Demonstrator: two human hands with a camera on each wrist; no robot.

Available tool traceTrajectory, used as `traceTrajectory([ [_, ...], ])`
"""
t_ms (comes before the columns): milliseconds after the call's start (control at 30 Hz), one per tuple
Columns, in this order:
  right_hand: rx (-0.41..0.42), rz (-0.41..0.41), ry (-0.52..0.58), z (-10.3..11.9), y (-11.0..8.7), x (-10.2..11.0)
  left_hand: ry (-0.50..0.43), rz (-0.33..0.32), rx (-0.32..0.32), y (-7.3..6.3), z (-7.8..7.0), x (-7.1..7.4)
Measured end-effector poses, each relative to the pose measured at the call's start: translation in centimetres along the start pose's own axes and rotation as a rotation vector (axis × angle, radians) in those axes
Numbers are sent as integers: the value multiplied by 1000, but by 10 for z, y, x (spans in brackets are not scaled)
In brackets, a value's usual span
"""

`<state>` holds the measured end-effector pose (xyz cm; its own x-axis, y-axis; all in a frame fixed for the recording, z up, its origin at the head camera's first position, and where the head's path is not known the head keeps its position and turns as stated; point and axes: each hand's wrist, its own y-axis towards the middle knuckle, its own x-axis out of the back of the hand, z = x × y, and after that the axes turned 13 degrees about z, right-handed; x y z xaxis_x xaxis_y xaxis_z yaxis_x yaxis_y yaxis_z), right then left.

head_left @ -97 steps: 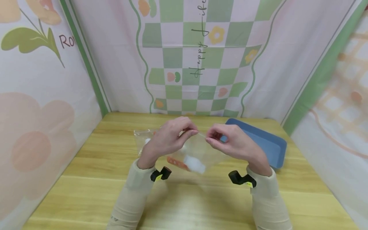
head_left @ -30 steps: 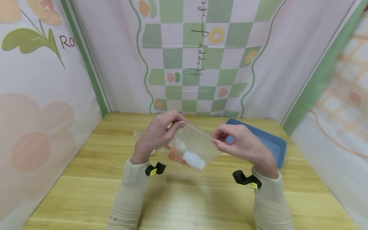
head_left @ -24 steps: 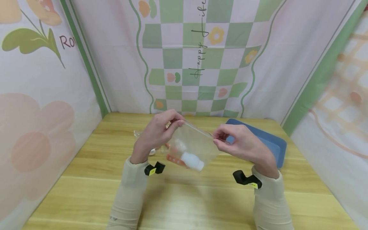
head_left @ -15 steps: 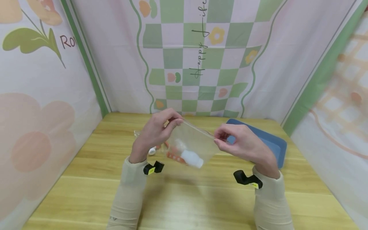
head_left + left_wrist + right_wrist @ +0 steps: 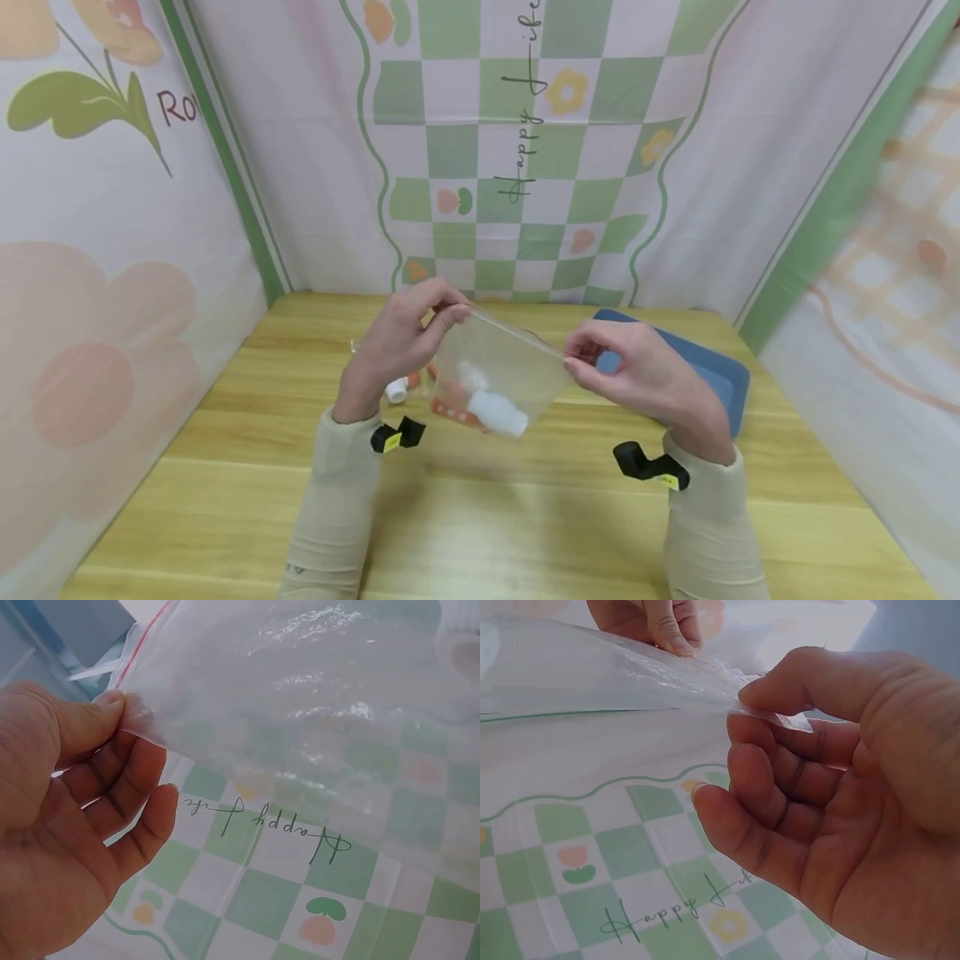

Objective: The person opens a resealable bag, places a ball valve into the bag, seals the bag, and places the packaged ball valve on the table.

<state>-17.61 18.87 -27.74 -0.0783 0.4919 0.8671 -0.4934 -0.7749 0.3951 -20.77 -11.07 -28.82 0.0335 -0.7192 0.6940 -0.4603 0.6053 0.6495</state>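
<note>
A clear zip bag (image 5: 510, 358) hangs between my hands above the table, its top edge sloping down to the right. My left hand (image 5: 401, 337) pinches the upper left corner between thumb and fingers; in the left wrist view a red seal line (image 5: 142, 641) runs up from that grip. With thumb and forefinger, my right hand (image 5: 641, 367) pinches the other top corner, a bit of film sticking out past the thumb in the right wrist view. Low in the bag lie a white bottle (image 5: 497, 412) and an orange strip with pale marks (image 5: 453, 412), blurred by the film.
A blue tray (image 5: 723, 367) stands at the back right, partly behind my right hand. Left of the bag, a small white cap-like piece (image 5: 396, 390) and some clear plastic lie on the wooden table (image 5: 480, 533), partly hidden by my left wrist. Printed cloth walls enclose the table.
My hands have moved apart, the left one up and leftward, the right slightly rightward, stretching the bag's top edge. The white piece by my left wrist has come more into view.
</note>
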Motion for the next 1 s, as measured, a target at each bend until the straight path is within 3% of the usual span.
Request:
traceTrajectory([
  [333,8,11,30,-2,-2,4,-6,-9,6,-1,0,2],
  [1000,37,24,91,-16,-6,10,1,-41,77,-2,-10,4],
])
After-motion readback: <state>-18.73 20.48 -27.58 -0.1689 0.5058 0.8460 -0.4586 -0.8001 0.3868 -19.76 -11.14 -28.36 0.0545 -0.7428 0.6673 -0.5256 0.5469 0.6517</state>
